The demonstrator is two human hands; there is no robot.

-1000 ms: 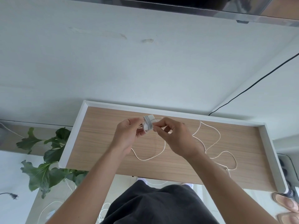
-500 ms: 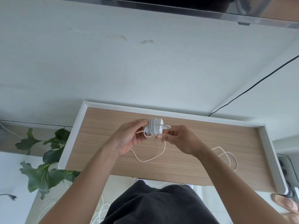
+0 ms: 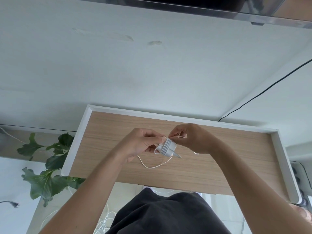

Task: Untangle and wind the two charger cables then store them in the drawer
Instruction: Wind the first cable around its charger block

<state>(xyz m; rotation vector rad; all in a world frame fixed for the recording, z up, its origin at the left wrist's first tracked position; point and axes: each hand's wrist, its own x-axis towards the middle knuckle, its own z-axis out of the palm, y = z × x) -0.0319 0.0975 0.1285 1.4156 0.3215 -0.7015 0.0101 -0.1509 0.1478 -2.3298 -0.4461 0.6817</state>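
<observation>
Above drawer (image 3: 280, 154): both hands grip wound charger (image 3: 168, 148).

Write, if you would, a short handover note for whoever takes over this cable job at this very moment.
Left hand: grips the white charger block above the open drawer.
Right hand: pinches the cable at the block's top edge.
Done: several turns are wound round the block.
Left: a slack loop lies on the drawer floor. Wind it in, secure the end, and set the charger in the drawer.
More white cord lies on the floor below. It may be the second cable, but I cannot tell.
</observation>
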